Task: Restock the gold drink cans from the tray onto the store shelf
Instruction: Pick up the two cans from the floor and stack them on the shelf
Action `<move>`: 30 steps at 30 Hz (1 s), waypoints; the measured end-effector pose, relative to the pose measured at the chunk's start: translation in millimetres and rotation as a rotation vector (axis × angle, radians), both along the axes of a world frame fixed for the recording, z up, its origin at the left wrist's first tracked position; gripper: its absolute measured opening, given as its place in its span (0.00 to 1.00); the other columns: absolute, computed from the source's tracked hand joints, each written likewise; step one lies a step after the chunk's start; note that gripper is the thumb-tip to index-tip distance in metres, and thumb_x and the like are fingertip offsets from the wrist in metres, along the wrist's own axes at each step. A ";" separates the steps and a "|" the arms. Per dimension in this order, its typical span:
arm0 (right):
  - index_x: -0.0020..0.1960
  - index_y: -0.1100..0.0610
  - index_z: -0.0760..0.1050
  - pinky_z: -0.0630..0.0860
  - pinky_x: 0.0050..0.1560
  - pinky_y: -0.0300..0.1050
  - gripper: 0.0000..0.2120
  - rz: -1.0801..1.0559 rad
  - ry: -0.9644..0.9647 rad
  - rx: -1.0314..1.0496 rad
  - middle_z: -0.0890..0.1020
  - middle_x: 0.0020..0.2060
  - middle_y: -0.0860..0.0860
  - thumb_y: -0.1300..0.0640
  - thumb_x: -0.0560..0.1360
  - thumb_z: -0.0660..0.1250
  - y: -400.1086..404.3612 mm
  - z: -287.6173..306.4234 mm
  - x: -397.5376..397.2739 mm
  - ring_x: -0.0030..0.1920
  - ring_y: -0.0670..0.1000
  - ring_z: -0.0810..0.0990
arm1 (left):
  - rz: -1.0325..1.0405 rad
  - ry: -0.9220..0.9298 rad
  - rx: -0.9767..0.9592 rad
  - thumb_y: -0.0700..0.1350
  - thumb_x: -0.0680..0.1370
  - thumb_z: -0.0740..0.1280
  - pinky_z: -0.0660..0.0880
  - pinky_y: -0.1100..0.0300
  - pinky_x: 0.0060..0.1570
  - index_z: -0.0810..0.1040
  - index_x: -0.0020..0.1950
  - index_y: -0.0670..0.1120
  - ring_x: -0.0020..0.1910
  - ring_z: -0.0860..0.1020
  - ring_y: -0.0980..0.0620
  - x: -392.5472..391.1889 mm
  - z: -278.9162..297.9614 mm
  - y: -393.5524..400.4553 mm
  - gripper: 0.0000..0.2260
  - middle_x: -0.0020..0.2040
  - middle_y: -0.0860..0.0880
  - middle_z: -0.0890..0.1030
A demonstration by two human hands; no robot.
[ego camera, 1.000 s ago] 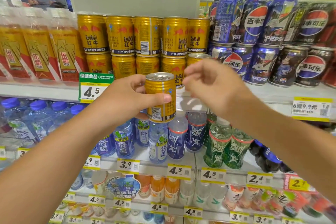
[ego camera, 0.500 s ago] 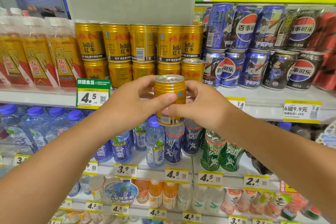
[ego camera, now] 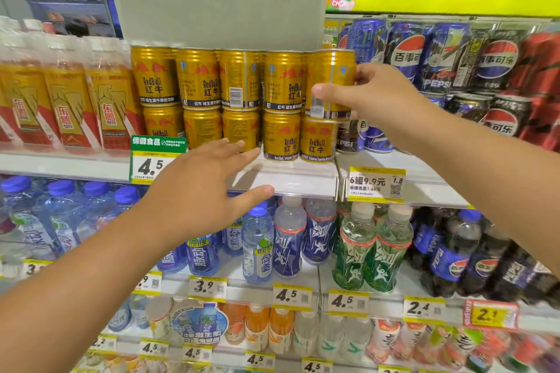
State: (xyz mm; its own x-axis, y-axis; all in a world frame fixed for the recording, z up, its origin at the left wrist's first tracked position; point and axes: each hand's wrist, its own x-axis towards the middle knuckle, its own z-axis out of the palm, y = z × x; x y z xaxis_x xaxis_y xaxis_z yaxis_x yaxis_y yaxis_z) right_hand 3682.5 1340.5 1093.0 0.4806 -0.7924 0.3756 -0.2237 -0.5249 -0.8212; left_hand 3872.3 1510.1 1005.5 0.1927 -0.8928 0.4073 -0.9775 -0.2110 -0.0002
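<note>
Head view, thing in hand: a gold cylindrical metal drink can [ego camera: 331,85] is gripped upright around its side wall by the right hand [ego camera: 375,97], thumb on the front and fingers wrapped behind.
Head view, position of the can: it is held at the right end of the upper row of stacked gold cans [ego camera: 242,79], its base just at the top of a lower gold can [ego camera: 317,142]; whether the two are touching cannot be told.
Head view, left hand: the left hand [ego camera: 209,188] is seen spread open and empty, fingers apart, in front of the white shelf edge [ego camera: 291,182] below the gold cans.
Head view, neighbours: blue cola cans [ego camera: 406,57] are stacked just beside on the right, and a green-topped price tag [ego camera: 151,157] is clipped to the shelf edge.
Tray: none is seen in this view.
Handling, judged: the can is expected to be rigid and moderately heavy if full, with a smooth printed wall that could slip; a thin wall could be dented by hard squeezing.
Where to hold, judged: the middle of the side wall is best taken, the top and base being left free for stacking.
Risk, judged: an off-centre placing could tip the stack.
</note>
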 end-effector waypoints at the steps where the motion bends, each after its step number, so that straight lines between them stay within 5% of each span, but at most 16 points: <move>1: 0.56 0.49 0.81 0.75 0.40 0.38 0.21 -0.004 -0.003 -0.010 0.86 0.47 0.43 0.41 0.67 0.78 -1.5 4.0 1.0 0.47 0.42 0.84 | -0.002 0.001 0.005 0.77 0.69 0.46 0.59 0.55 0.75 0.63 0.77 0.61 0.78 0.60 0.54 0.5 -1.1 -0.9 0.40 0.78 0.57 0.64; 11: 0.58 0.51 0.80 0.78 0.45 0.40 0.21 -0.048 -0.085 -0.013 0.85 0.49 0.44 0.44 0.68 0.78 -21.5 8.9 23.8 0.48 0.43 0.84 | 0.007 -0.073 0.057 0.77 0.69 0.42 0.58 0.51 0.77 0.59 0.79 0.62 0.79 0.57 0.53 1.5 -6.0 -2.6 0.41 0.80 0.56 0.61; 17: 0.60 0.52 0.77 0.73 0.39 0.37 0.23 -0.070 -0.082 0.007 0.82 0.49 0.44 0.46 0.69 0.78 -32.4 -1.8 28.1 0.48 0.42 0.81 | 0.018 -0.062 0.050 0.77 0.68 0.42 0.57 0.52 0.77 0.58 0.79 0.62 0.79 0.57 0.54 2.2 -8.3 -2.2 0.42 0.80 0.56 0.60; 23: 0.62 0.51 0.77 0.80 0.54 0.46 0.27 -0.100 -0.076 -0.048 0.83 0.53 0.45 0.43 0.68 0.78 -39.3 -15.4 33.2 0.53 0.45 0.82 | 0.026 -0.050 0.041 0.77 0.69 0.41 0.57 0.51 0.77 0.57 0.79 0.62 0.80 0.56 0.53 3.6 -10.6 -4.7 0.41 0.80 0.56 0.59; 30: 0.62 0.51 0.78 0.80 0.55 0.50 0.27 -0.125 -0.006 -0.070 0.83 0.54 0.46 0.39 0.68 0.76 -38.6 -17.8 31.7 0.54 0.47 0.82 | 0.026 -0.027 0.053 0.77 0.70 0.42 0.58 0.49 0.77 0.56 0.80 0.61 0.80 0.56 0.53 2.8 -11.7 -9.1 0.41 0.80 0.56 0.59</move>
State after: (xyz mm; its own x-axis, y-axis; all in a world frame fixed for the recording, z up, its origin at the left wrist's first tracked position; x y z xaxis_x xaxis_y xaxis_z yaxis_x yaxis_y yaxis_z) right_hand 3714.1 1301.9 1075.2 0.3773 -0.8178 0.4346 -0.2865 -0.5493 -0.7850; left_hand 3875.2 1501.1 993.8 0.2057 -0.9081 0.3647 -0.9711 -0.2355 -0.0387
